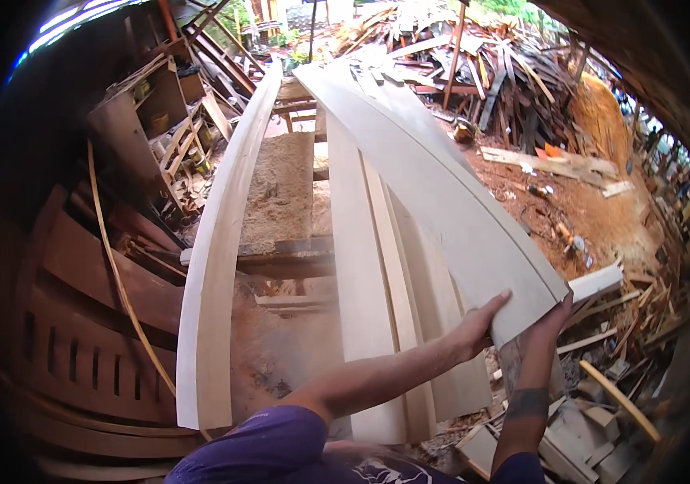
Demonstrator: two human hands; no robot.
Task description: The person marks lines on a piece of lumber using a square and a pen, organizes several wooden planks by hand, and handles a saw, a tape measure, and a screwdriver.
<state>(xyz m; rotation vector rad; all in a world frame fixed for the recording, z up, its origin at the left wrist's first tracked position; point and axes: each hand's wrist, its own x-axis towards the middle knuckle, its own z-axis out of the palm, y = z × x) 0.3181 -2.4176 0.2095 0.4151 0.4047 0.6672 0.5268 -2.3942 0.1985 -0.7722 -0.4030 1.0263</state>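
A long, wide pale wooden board [434,177] runs from my hands toward the far middle, its near end raised and slanted to the right. My left hand [482,327] grips the left corner of that near end, thumb on the top face. At the right corner my right hand [551,319] holds the end, its fingers mostly hidden beneath. Below the held board, more long pale boards [361,266] lie side by side. Apart on the left lies another long pale plank [228,242], a groove or step along its length.
Crosswise timbers [288,262] lie beneath the boards over sawdust-covered ground. Dark brown slatted panels [79,347] lean at the left, with a thin curved strip [119,282] before them. Scrap wood [482,64] is heaped far right; offcuts [595,427] litter the near right.
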